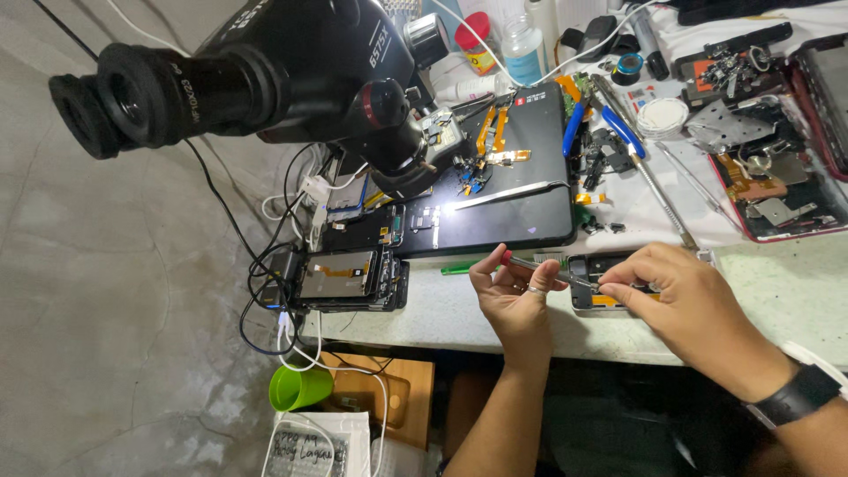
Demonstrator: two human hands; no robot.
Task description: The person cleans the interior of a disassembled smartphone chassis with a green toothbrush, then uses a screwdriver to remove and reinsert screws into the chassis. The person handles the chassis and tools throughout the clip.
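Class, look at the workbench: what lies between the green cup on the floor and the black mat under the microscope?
In the head view, between the green cup and the black mat lie opened phones and tangled cables.

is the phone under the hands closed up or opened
Opened: the small phone lies flat on the table edge with its back off and inner parts showing, right hand on it, left hand holding a thin tool.

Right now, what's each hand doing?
Left hand: closed on a thin metal tool.
Right hand: fingers curled, resting on the opened phone; grip unclear.
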